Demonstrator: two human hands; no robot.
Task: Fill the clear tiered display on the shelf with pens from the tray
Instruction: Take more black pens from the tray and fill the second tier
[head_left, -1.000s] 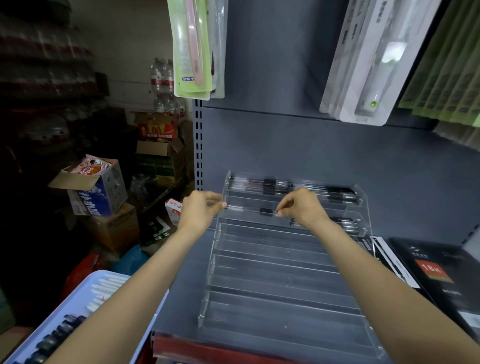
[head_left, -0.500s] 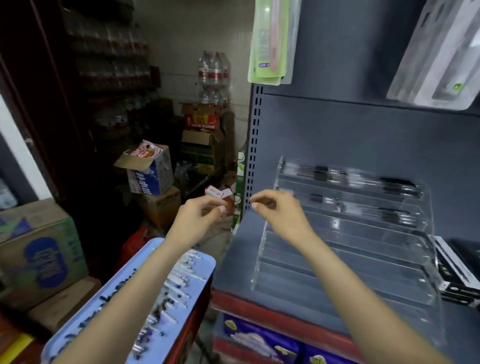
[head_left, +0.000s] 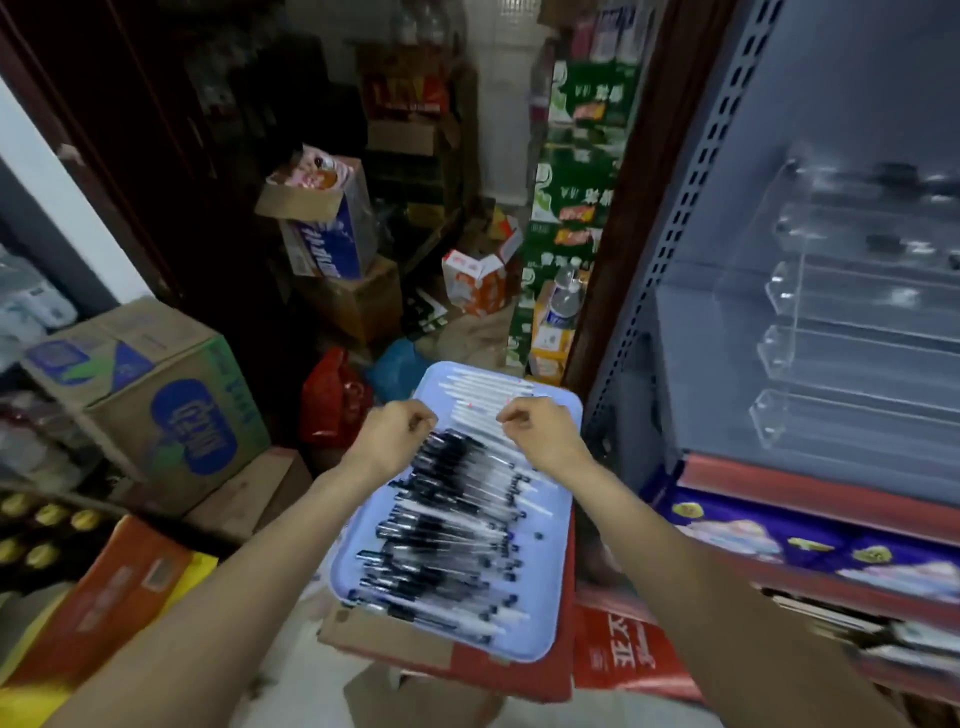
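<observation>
A pale blue tray (head_left: 543, 587) rests on a red carton below me, holding several clear pens with black caps (head_left: 447, 525) and several white pens (head_left: 483, 395) at its far end. My left hand (head_left: 396, 434) and my right hand (head_left: 540, 431) hover over the tray's far half, fingers curled in, with nothing visible in either. The clear tiered display (head_left: 841, 322) stands on the grey shelf at the right. Its two top tiers hold dark pens, blurred; the lower tiers look bare.
The grey shelf (head_left: 691, 374) has a red front edge (head_left: 810, 493), with purple packs below. Cardboard boxes (head_left: 150, 395) crowd the left, and a blue and white box (head_left: 327, 228), green cartons (head_left: 576, 197) and bags lie behind the tray.
Both hands have left the display's second tier and come down and left over the tray. My view has swung from the shelf to the tray.
</observation>
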